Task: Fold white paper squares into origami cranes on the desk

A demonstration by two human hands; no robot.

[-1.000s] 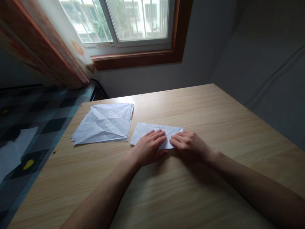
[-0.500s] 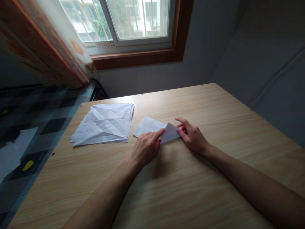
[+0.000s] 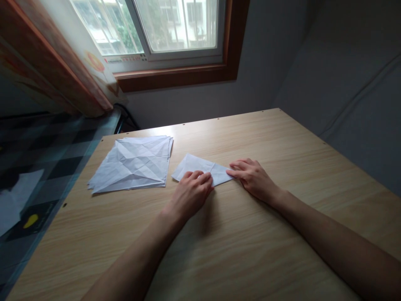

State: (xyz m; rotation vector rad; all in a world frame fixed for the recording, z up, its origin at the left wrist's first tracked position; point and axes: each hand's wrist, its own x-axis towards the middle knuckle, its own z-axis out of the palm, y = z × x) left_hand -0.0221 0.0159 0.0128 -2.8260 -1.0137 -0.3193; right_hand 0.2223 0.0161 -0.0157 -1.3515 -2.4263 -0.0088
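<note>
a small folded paper (image 3: 194,166) lies flat on the wood surface (image 3: 250,251), near the middle, just in front of the person. it is white and has a pointy end on the right side.

the left hand (image 3: 192,190) rests on the near edge of the folded paper. its fingers are bent a little and push down on the paper. it does not wrap around anything. the right hand (image 3: 253,177) lies low and mostly flat, with its fingertips on the pointy right end of the paper. it pinches nothing that i can see; it just presses.

to the left, close by but not touching, sits a stack of papers (image 3: 134,165). the top sheet is full of fold lines. the sheets are not lined up neatly, so the edges fan out a bit.

the folded paper looks very light and thin. it will bend with a soft push and would slide on the smooth wood if nothing held it down. it can tear or crumple if pulled hard. i think the best spots to take hold are the edges and corners, with fingertips only, while the other hand keeps it pinned flat.

past the surface there is a window (image 3: 163,25) with a curtain (image 3: 62,62), and a bed with a checked cover (image 3: 46,167) at the left.
</note>
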